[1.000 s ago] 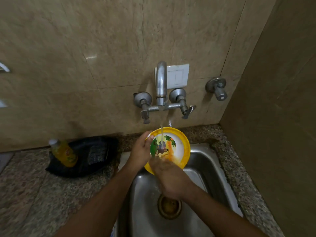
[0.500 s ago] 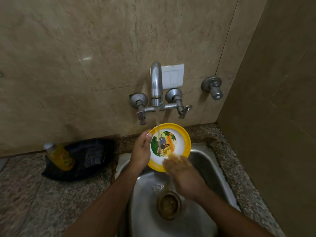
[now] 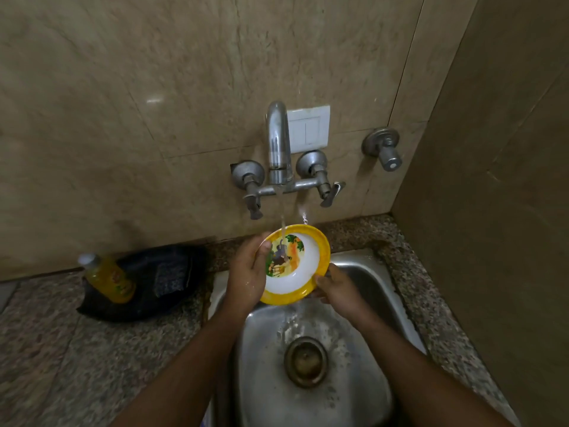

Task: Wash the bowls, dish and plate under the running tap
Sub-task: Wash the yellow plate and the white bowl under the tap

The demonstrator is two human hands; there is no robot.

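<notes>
A yellow-rimmed bowl (image 3: 303,271) with a white inside and a cartoon picture is tilted toward me over the steel sink (image 3: 363,303). My left hand (image 3: 246,272) grips its left rim, thumb on the picture side. My right hand (image 3: 337,291) holds its lower right rim from below. Water runs from the steel tap (image 3: 278,143) onto the picture and spills off the bowl's lower edge into the sink. No other dishes are in sight.
The sink drain (image 3: 305,362) lies below the bowl. A yellow liquid bottle (image 3: 107,278) rests on a black bag (image 3: 160,278) on the granite counter (image 3: 61,349) at left. A spare valve (image 3: 383,147) and a white switch plate (image 3: 309,127) are on the wall.
My right hand has left the bowl's inside and moved down and right to grip the lower right rim. The bowl has tilted more toward me, with water now pouring off it.
</notes>
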